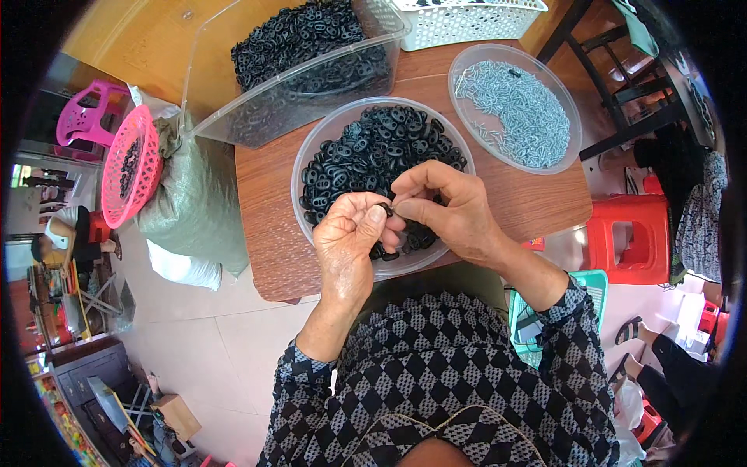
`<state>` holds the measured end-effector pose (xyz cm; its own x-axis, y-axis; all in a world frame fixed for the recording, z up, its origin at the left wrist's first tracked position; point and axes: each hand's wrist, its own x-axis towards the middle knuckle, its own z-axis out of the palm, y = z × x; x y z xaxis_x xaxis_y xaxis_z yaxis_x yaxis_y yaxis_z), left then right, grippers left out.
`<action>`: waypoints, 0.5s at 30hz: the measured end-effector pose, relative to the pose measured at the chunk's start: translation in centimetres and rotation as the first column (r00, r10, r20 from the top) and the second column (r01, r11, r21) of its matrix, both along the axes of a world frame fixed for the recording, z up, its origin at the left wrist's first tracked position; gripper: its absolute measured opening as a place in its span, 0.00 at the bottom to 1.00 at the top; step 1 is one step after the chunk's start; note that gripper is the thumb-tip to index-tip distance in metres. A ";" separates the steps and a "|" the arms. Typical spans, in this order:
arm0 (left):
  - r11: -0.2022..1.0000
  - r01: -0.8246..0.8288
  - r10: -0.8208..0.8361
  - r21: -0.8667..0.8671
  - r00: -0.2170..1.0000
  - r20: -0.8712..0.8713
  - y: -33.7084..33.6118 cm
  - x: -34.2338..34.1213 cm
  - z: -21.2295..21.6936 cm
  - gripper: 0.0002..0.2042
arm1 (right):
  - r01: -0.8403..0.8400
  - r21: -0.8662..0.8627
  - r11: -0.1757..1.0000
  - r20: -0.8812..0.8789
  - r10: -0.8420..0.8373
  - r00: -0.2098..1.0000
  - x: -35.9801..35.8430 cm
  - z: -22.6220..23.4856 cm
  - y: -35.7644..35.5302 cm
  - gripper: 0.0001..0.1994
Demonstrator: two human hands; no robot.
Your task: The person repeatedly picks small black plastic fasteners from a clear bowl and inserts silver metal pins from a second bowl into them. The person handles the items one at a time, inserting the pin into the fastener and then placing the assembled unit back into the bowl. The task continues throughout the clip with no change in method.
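Over the near part of a round clear tub (pixel 300 167), my left hand (pixel 350 233) pinches a small black plastic piece (pixel 386 210) between thumb and fingers. My right hand (pixel 451 206) meets it there, thumb and forefinger closed at the piece's edge; whatever they grip is too small to make out. Heaped in the tub are many black oval pieces (pixel 373 152) with paired holes. At the right, a shallow round clear tray (pixel 573 148) carries a spread of thin silvery metal parts (pixel 521 109), perhaps springs or screws, with one dark piece among them.
Behind the tub, a big clear bin (pixel 311 82) full of black pieces leans on the brown table (pixel 264 257). A white perforated basket (pixel 467 27) stands beside it. Left are a pink basket (pixel 113 179) and a sack (pixel 191 210); right, a red stool (pixel 629 237) and a green basket (pixel 595 292).
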<state>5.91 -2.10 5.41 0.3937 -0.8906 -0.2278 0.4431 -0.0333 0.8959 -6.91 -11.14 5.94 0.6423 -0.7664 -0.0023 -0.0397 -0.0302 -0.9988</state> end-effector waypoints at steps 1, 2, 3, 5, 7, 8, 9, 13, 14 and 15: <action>1.000 -0.003 0.003 0.003 1.000 -0.001 0.0 0.0 0.0 0.07 | 0.005 0.012 1.000 -0.016 -0.005 1.000 0.0 -0.1 0.0 0.08; 1.000 -0.003 0.003 -0.005 1.000 0.000 0.0 0.1 -0.1 0.07 | 0.017 0.016 1.000 0.001 -0.017 1.000 0.1 -0.2 0.1 0.08; 1.000 -0.003 0.003 -0.012 1.000 0.002 0.0 0.1 -0.1 0.07 | 0.028 0.020 0.999 0.018 -0.028 0.999 0.2 -0.5 0.2 0.08; 1.000 -0.004 0.004 -0.025 1.000 0.015 0.1 0.2 -0.1 0.07 | 0.048 0.020 0.999 0.037 -0.049 0.998 0.3 -0.6 0.3 0.07; 0.999 -0.006 0.008 -0.038 0.999 0.034 0.2 0.3 -0.3 0.06 | 0.064 0.008 0.998 0.041 -0.065 0.997 0.4 -0.6 0.6 0.07; 0.999 -0.009 0.010 -0.039 0.999 0.034 0.2 0.3 -0.3 0.06 | 0.069 -0.038 0.997 0.034 -0.068 0.997 0.4 -0.5 0.7 0.07; 0.999 -0.010 0.011 -0.038 0.999 0.034 0.2 0.2 -0.2 0.06 | 0.075 -0.084 0.994 0.026 -0.073 0.997 0.4 -0.5 0.8 0.07; 0.999 -0.034 0.036 -0.039 0.997 0.069 0.1 0.1 -0.2 0.06 | 0.109 -0.322 0.940 0.016 -0.110 0.994 0.5 -0.5 0.9 0.06; 0.999 -0.034 0.036 -0.038 0.997 0.068 0.1 0.1 -0.1 0.06 | 0.120 -0.364 0.924 0.024 -0.119 0.993 0.6 -0.6 0.8 0.06; 0.999 -0.034 0.036 -0.038 0.997 0.068 0.0 0.1 -0.1 0.06 | 0.130 -0.405 0.905 0.032 -0.128 0.991 0.6 -0.8 0.8 0.06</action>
<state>5.99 -2.05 5.30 0.4384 -0.8832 -0.1665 0.3809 0.0148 0.9245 -6.31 -10.32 5.11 0.5372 -0.7766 0.3291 -0.0656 -0.4275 -0.9016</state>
